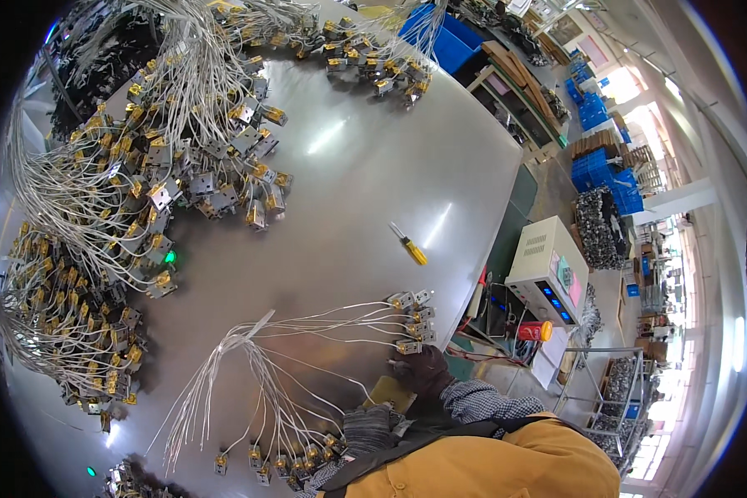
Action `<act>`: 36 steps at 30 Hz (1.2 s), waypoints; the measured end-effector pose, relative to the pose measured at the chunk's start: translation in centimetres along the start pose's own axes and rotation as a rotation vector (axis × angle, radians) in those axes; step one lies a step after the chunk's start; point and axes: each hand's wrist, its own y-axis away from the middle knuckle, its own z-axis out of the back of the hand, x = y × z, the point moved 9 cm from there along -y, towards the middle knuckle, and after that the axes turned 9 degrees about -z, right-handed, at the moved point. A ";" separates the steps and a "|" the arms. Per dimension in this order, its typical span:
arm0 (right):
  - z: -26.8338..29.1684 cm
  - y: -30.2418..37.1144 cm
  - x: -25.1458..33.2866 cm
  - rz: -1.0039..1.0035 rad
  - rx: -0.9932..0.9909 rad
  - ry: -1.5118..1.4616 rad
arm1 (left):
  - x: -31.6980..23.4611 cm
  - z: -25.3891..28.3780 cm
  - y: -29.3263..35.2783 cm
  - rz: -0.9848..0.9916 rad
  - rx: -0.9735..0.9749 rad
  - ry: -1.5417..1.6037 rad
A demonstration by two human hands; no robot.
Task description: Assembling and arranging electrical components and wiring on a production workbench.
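Observation:
A bundle of white wires (245, 339) lies on the metal table in front of me, tied near one end. Small metal box-shaped parts with yellow pieces hang on its wires. My right hand (427, 371), in a dark glove, is beside one group of these metal parts (415, 322); its fingers are too dark to make out. My left hand (368, 430), in a grey glove, is close to my body, next to another group of wired parts (311, 456). Its fingers are mostly hidden. A flat yellowish piece (392, 393) shows between the hands; I cannot tell whether either holds it.
Large heaps of similar wired parts (199, 170) cover the table's left and far sides. A screwdriver with a yellow handle (413, 251) lies on the table (340, 216). Past the right edge stand a beige powered box (548, 270) and a red jar (534, 331). Blue crates (593, 170) are stacked farther off.

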 end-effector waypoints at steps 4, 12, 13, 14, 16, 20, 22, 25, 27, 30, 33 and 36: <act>0.7 -0.1 0.2 -0.019 0.006 -0.115 | -0.2 0.1 0.4 0.011 0.016 0.024; -0.1 0.0 -0.5 -0.040 0.020 -0.072 | 1.5 -0.3 0.8 0.058 0.023 0.046; -0.6 0.3 -0.9 -0.033 0.019 -0.067 | 1.5 -0.4 0.6 0.055 0.023 0.047; -0.9 0.6 -0.9 -0.004 -0.001 -0.062 | 1.6 -0.4 0.3 0.054 0.023 0.048; -1.0 0.4 -1.2 0.031 -0.017 -0.053 | 1.7 -0.7 -0.1 0.052 0.026 0.051; -2.1 0.4 -0.9 0.025 0.066 0.002 | 2.1 -1.5 0.4 0.062 0.047 0.067; -3.4 0.4 -2.5 0.023 0.064 -0.031 | 2.2 -1.6 -0.2 0.061 0.047 0.075; -4.7 0.9 -4.2 -0.115 0.120 -0.194 | 2.2 -2.3 0.2 0.060 0.070 0.092; -2.7 0.6 -1.7 -0.007 0.086 0.003 | 2.5 -2.5 0.5 0.073 0.077 0.100; -2.0 0.2 -0.2 0.047 0.092 0.179 | 2.7 -2.4 -0.1 0.075 0.084 0.106; -1.1 -0.2 -0.7 -0.155 0.129 -0.036 | 2.6 -2.5 -0.2 0.074 0.104 0.111; -1.0 -0.2 -0.3 -0.064 0.095 0.013 | 2.4 -2.7 0.2 0.068 0.135 0.111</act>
